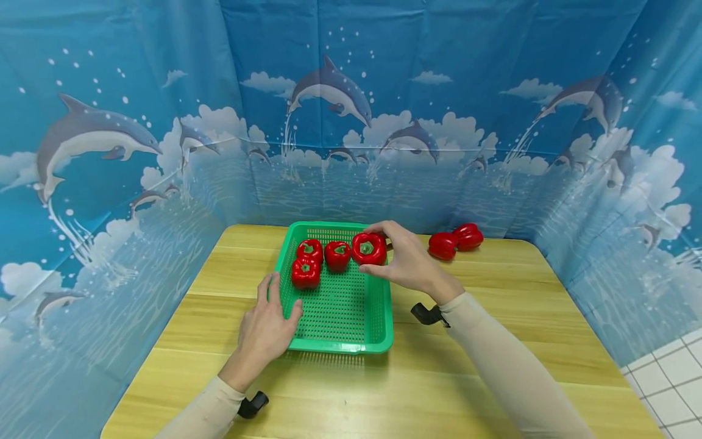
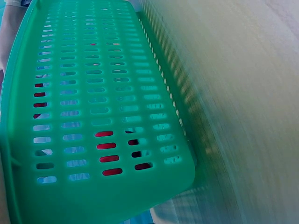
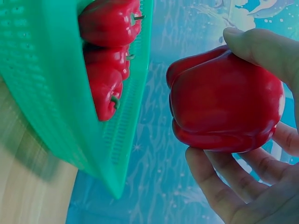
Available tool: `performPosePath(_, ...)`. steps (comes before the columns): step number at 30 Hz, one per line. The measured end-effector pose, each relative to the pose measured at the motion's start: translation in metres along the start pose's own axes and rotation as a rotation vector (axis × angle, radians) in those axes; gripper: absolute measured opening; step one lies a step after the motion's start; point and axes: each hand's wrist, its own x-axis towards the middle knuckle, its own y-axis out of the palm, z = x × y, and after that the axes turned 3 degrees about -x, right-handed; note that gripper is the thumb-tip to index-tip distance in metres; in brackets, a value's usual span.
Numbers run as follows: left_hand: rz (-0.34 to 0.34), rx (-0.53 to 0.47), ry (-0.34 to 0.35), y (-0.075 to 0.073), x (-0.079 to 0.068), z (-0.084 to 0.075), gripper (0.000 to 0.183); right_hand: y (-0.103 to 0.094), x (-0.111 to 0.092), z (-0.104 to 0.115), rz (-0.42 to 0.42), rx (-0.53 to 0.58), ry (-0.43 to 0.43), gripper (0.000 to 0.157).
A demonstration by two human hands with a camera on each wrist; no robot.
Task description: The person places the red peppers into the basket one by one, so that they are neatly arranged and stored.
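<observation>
My right hand (image 1: pixel 407 257) holds a glossy red bell pepper (image 1: pixel 369 249) between thumb and fingers, over the back right part of a green plastic basket (image 1: pixel 340 347). In the right wrist view this bell pepper (image 3: pixel 226 100) is lifted beside the basket wall (image 3: pixel 60 93), thumb on one side and fingers on the other. Inside the basket, three more red bell peppers (image 1: pixel 305 272) sit toward the back left. My left hand (image 1: pixel 267 323) rests at the basket's left rim, fingers extended and thumb reaching over the inside. The left wrist view mostly shows the slotted basket wall (image 2: pixel 100 109).
Two red bell peppers (image 1: pixel 442 246) lie close together on the wooden table (image 1: pixel 493 329), right of the basket near the back edge. A blue dolphin-print curtain (image 1: pixel 384 177) encloses the table at the back and sides. White floor tiles (image 1: pixel 677 372) show at lower right.
</observation>
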Motion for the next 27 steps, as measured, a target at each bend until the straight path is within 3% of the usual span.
performPosePath(27,-0.006,0.004,0.005,0.0,-0.001,0.0,0.091,0.03,0.034,0.021,0.106,0.037,0.052,0.08)
